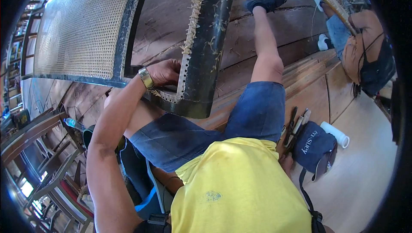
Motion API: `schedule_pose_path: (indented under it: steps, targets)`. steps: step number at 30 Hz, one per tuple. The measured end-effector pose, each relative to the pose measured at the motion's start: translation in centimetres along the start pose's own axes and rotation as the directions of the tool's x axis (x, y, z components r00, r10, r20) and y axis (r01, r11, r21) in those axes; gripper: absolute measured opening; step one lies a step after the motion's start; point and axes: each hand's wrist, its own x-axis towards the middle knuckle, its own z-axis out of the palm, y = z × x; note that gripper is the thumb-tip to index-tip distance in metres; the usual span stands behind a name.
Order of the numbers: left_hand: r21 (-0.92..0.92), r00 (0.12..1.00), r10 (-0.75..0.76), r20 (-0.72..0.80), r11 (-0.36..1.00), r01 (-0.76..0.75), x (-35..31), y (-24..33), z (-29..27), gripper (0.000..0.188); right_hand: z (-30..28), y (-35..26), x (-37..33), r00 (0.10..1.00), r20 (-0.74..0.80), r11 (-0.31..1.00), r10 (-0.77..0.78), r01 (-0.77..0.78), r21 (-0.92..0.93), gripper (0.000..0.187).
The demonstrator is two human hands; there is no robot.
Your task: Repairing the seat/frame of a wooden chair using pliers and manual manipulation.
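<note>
A dark wooden frame [201, 83] slants over my lap, with a row of small holes along its inner edge and frayed cane strands [195, 14] sticking up from the upper holes. Against that inner edge, by the bare holes, is my left hand [165, 73], a gold-coloured watch on its wrist. Its fingers are curled; the fingertips and anything in them are hidden. A woven cane panel [81, 31] fills the part of the frame at the left. My right hand [286, 163] is low at my right side, mostly hidden by my yellow shirt, beside several slim hand tools [296, 126].
A dark blue cap [315, 147] and a white cylinder [334, 134] lie on the wooden surface at right. Another person [365, 48] sits at the upper right beside a long pale-edged piece [330, 1]. Wooden chair frames [56, 186] crowd the lower left, near a plastic bottle [73, 123].
</note>
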Motion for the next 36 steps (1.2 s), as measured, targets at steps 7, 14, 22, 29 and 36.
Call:
schedule_pose_path:
  steps: [7,14,22,29,36]
  targets:
    - [-0.125,0.978,0.021,0.21,0.992,0.006,-0.2,-0.8,-1.6,0.048,-9.5,-7.5,-1.9,0.907,0.286,0.941,-0.309,0.334,-0.044,0.026]
    - [-0.262,0.95,-0.105,0.293,0.947,0.185,1.1,-0.9,-2.1,0.055,-21.6,-32.1,-6.9,0.498,-0.294,0.37,-0.816,0.841,0.395,0.021]
    - [-0.215,0.973,-0.081,0.218,0.968,0.129,2.0,-2.0,-1.8,0.053,-23.3,-49.5,-7.8,-0.04,-0.264,-0.105,-0.964,0.966,0.237,0.026]
    - [-0.22,0.953,0.15,0.262,0.971,-0.092,2.3,-2.3,-1.8,0.067,-23.8,-50.8,-8.1,-0.028,-0.161,-0.064,-0.987,0.973,0.22,0.037]
    - [-0.35,0.928,0.149,0.342,0.937,-0.022,2.3,-2.4,-1.6,0.068,-23.5,-50.1,-8.7,-0.035,-0.14,-0.054,-0.99,0.99,0.133,0.036]
